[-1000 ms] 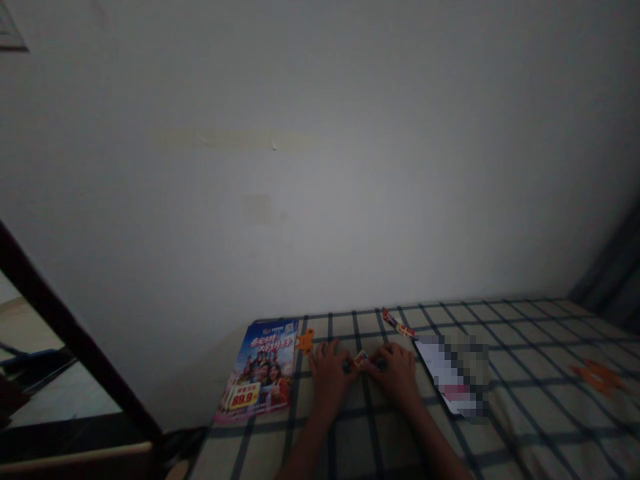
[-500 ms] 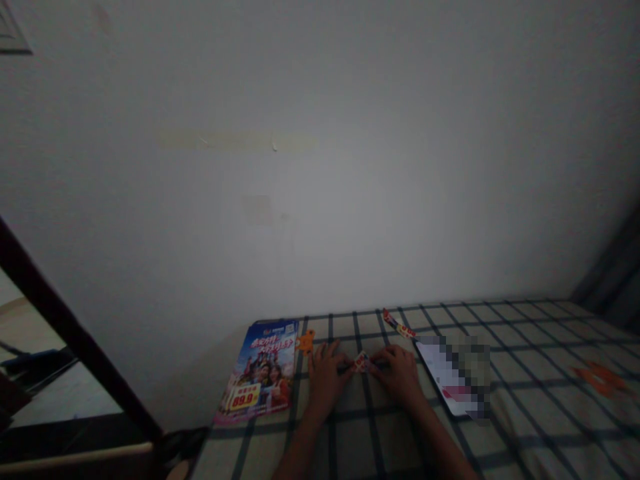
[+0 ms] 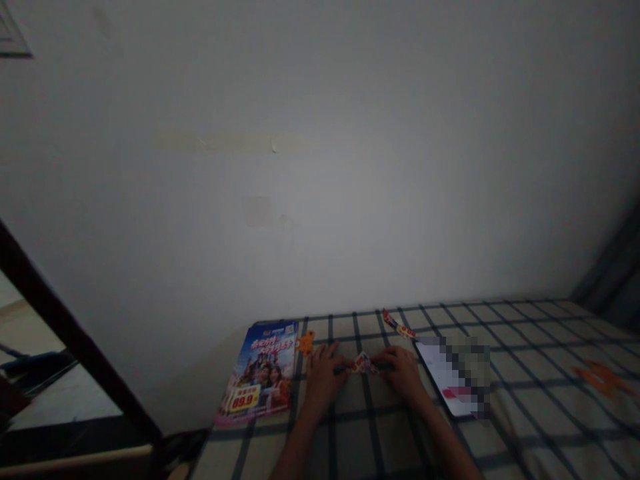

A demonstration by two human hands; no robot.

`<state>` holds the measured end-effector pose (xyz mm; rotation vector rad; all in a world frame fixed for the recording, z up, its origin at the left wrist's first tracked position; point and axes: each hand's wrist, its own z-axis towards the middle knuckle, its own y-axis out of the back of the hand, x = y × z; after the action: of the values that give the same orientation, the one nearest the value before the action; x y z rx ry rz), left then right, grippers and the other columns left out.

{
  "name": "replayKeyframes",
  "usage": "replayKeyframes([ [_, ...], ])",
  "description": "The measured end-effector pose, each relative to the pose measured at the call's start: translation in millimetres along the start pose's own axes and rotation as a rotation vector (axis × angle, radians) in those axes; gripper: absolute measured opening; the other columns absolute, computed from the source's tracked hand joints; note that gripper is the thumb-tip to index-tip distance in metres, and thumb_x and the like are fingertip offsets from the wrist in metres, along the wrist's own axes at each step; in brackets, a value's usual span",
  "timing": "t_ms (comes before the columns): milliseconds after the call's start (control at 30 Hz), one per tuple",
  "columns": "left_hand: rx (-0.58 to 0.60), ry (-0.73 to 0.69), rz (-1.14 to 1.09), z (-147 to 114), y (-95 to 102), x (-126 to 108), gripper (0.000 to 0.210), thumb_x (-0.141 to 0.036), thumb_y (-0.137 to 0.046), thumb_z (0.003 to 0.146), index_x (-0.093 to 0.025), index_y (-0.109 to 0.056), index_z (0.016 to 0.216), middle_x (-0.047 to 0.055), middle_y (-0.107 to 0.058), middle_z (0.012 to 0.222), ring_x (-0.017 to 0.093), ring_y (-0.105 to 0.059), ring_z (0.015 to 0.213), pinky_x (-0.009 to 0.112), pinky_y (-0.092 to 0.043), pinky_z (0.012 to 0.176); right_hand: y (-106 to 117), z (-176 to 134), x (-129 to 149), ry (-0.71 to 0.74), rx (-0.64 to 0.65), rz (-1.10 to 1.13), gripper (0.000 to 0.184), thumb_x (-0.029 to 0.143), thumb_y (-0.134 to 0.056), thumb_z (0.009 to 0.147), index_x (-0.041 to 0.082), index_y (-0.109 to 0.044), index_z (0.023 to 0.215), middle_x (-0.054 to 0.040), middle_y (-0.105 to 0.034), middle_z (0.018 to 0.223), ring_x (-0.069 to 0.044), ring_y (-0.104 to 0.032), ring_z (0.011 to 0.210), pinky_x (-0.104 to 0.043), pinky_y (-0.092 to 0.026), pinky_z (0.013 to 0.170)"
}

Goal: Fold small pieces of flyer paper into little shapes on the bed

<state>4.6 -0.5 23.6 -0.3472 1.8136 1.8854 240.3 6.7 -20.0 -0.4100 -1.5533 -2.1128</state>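
Observation:
Between my two hands, just above or on the checked cloth, is a small piece of folded printed paper [image 3: 361, 363], red, yellow and white. My left hand [image 3: 327, 368] pinches its left end between thumb and fingers, with the back of the hand upward. On the other side my right hand [image 3: 399, 367] pinches the right end in the same way. A folded printed paper strip [image 3: 399, 325] lies beyond my right hand, near the wall. The fine folds of the held paper are too small and dim to make out.
A stack of printed flyers [image 3: 263, 373] lies left of my hands, beside an orange cut-out shape [image 3: 305, 343]. To the right rests a tablet or phone [image 3: 445, 380] with a lit, partly blurred screen. The checked cloth [image 3: 540, 347] meets a bare wall [image 3: 350, 200] behind.
The right hand has shifted slightly to the right, and more of the folded paper shows between my hands. Both hands keep their pinch on it.

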Motion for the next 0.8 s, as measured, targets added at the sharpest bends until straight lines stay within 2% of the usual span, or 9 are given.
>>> replayKeyframes([
  [200, -0.075, -0.012, 0.029, -5, -5.0, -1, 0.023, -0.026, -0.066, 0.084, -0.039, -0.078, 0.099, -0.004, -0.055, 0.148, 0.031, -0.036, 0.144, 0.058, -0.018, 0.119, -3, -8, 4, 0.023, -0.092, 0.009, 0.041, 0.016, -0.06, 0.071, 0.038, -0.078, 0.099, -0.0029, -0.069, 0.108, -0.026, -0.059, 0.108, -0.04, -0.042, 0.099],
  [400, -0.194, -0.085, 0.062, -10, -15.2, 0, 0.02, -0.033, -0.067, 0.086, -0.038, -0.078, 0.102, 0.001, -0.06, 0.142, 0.033, -0.041, 0.138, 0.06, -0.024, 0.116, -5, -17, 6, 0.051, -0.15, 0.03, 0.043, 0.016, -0.059, 0.071, 0.037, -0.077, 0.104, -0.0054, -0.066, 0.108, -0.028, -0.058, 0.107, -0.043, -0.043, 0.098],
  [633, -0.294, -0.167, 0.069, -11, -22.4, 0, 0.019, -0.038, -0.068, 0.087, -0.035, -0.077, 0.103, 0.004, -0.065, 0.13, 0.031, -0.048, 0.13, 0.063, -0.027, 0.114, -9, -19, -1, 0.069, -0.2, 0.091, 0.032, 0.022, -0.063, 0.076, 0.032, -0.078, 0.102, -0.008, -0.067, 0.107, -0.028, -0.06, 0.106, -0.043, -0.046, 0.096],
  [800, -0.321, -0.2, 0.063, -9, -28.0, 3, 0.031, -0.033, -0.071, 0.085, -0.035, -0.073, 0.116, 0.004, -0.064, 0.131, 0.032, -0.047, 0.13, 0.064, -0.028, 0.114, -12, -18, -5, 0.074, -0.207, 0.121, 0.028, 0.026, -0.064, 0.079, 0.031, -0.078, 0.103, -0.0087, -0.068, 0.107, -0.029, -0.06, 0.106, -0.045, -0.047, 0.096],
])
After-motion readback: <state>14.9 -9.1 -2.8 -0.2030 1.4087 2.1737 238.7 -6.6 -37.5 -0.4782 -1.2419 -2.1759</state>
